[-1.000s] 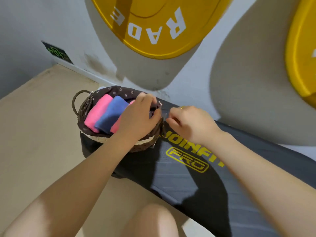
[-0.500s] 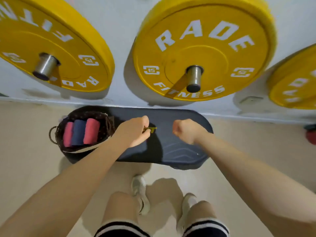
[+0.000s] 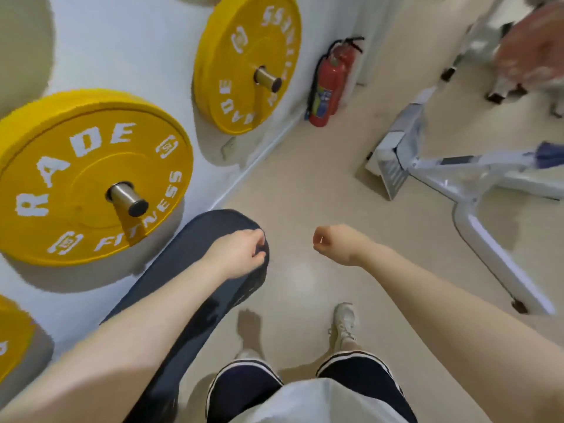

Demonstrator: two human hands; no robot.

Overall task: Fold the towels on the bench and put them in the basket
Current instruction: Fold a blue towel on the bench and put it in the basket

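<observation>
Matt dark padded bench (image 3: pixel 195 248), glossy yellow weight plates (image 3: pixel 91 178) on shiny metal pegs (image 3: pixel 126 198).

Gym, yellow weight plates (image 3: pixel 91 175) on wall pegs, padded bench (image 3: pixel 195 251), white machine frame (image 3: pixel 464 184)

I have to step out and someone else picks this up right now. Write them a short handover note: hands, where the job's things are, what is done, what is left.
Left hand: fingers curled, holding nothing that shows, over the end of the dark bench.
Right hand: curled into a fist over the floor, empty as far as can be seen.
Things: the visible part of the bench has no towels on it. The basket and towels are out of view.
Done: cannot be confirmed from this view.
Left: look back along the bench, check the basket, fold and put in any towel that remains.
</observation>
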